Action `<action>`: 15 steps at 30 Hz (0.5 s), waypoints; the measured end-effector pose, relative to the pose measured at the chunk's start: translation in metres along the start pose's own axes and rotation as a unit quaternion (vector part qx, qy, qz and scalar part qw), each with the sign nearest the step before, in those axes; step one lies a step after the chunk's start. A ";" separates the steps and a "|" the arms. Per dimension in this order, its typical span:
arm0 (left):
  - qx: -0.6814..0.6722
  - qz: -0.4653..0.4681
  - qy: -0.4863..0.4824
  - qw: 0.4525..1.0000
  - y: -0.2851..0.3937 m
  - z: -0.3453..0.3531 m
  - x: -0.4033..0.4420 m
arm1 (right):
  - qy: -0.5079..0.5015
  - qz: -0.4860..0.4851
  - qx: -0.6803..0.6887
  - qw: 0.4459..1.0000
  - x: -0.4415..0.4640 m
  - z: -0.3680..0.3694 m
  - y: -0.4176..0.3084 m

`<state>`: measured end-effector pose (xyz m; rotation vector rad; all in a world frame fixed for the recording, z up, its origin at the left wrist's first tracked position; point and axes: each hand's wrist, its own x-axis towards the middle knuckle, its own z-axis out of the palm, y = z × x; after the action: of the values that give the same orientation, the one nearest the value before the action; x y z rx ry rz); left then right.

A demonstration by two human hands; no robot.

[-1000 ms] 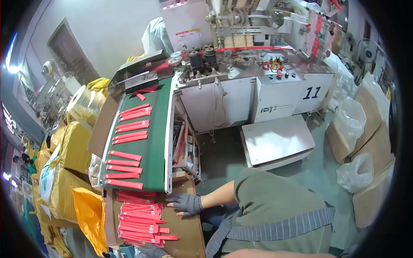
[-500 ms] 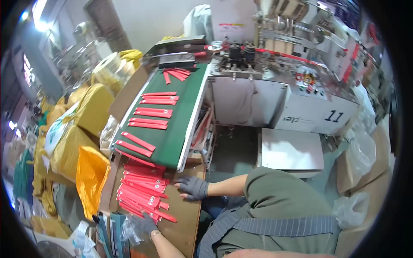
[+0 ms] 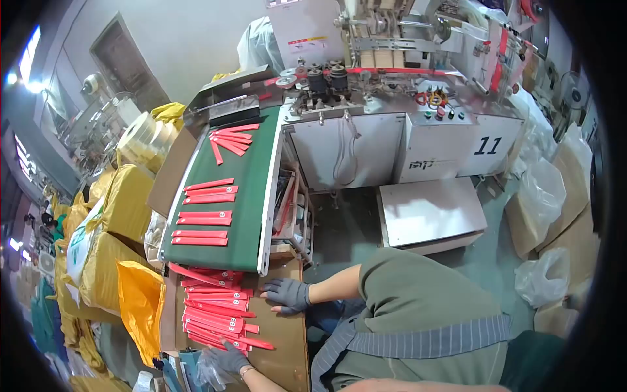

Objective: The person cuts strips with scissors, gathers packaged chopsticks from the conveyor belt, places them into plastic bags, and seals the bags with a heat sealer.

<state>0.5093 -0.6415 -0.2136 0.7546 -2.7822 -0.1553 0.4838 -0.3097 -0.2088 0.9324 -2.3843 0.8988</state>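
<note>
Red flat packets with white marks lie in an overlapping pile in a cardboard box. My right hand, in a grey fingertip-less glove, rests palm down on the cardboard right of the pile, fingers spread. At the pile's lower end, my left hand has its thumb stretched over the packets and its other fingers partly hidden; it appears open. Crinkled clear plastic lies beside it. Above the box, a green conveyor belt carries more red packets in rows, with a fanned cluster near its top.
A machine marked 11 stands behind, with a white box on the floor before it. Yellow wrapped bundles and an orange bag are at the left. Cartons and clear bags are at the right.
Packets on the belt have moved down toward the box, and some have dropped onto the pile. More packets have gathered at the belt's top. My left hand has come further over the pile's lower end.
</note>
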 end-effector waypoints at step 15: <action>-0.037 -0.008 0.013 0.999 -0.001 0.003 -0.001 | -0.028 0.013 -0.012 0.999 0.003 -0.007 -0.006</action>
<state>0.5098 -0.6416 -0.2169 0.7560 -2.7301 -0.2471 0.4867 -0.3096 -0.2001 0.9313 -2.4541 0.8633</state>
